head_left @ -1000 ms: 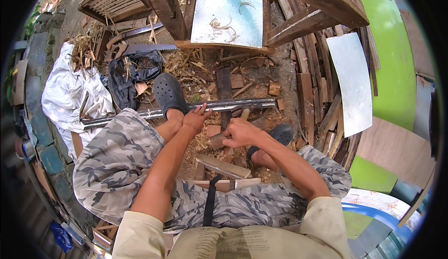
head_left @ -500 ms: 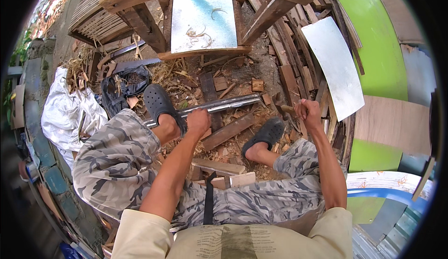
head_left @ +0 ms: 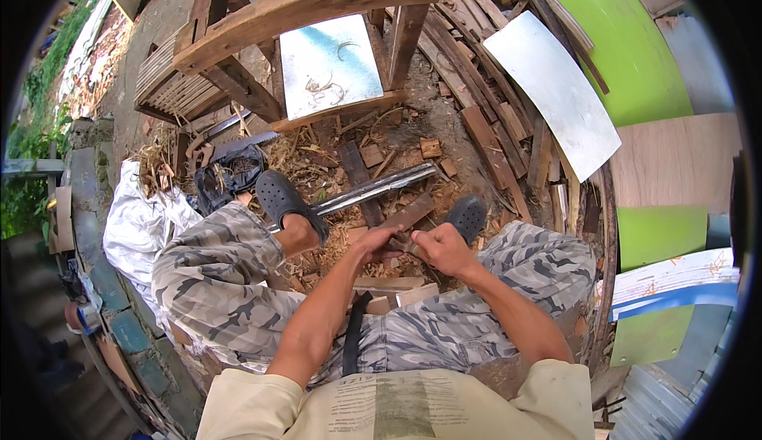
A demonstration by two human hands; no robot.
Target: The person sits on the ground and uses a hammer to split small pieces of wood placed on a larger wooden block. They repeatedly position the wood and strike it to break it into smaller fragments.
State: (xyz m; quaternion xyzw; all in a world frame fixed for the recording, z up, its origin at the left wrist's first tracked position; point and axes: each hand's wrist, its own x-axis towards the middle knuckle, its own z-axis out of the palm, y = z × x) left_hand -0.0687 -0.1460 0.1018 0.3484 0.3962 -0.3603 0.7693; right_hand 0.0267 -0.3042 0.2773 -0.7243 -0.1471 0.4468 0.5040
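Observation:
My left hand [head_left: 379, 245] is in front of my body, its fingers stretched and apart beside the head end of a hammer [head_left: 404, 242]. Whether those fingers touch it I cannot tell. My right hand [head_left: 444, 249] is closed around the hammer's handle, and most of the tool is hidden by the fingers. Beyond the hands, a long strip with a silvery face [head_left: 373, 188] lies slanting on the ground, its left end behind my left clog [head_left: 287, 200]. A brown wood offcut [head_left: 409, 211] lies just past my hands.
A wooden frame [head_left: 317, 11] with a whitish sheet [head_left: 332, 67] stands ahead. Planks [head_left: 484, 134] and a pale curved sheet [head_left: 552, 95] are on the right. At left lie a white sack [head_left: 143, 218], a black bag [head_left: 230, 176] and a handsaw [head_left: 242, 145]. Shavings and offcuts cover the ground.
My left hand has left the silvery strip and come nearer my body. My right hand has moved left with the hammer, so both hands are now close together. The view has shifted.

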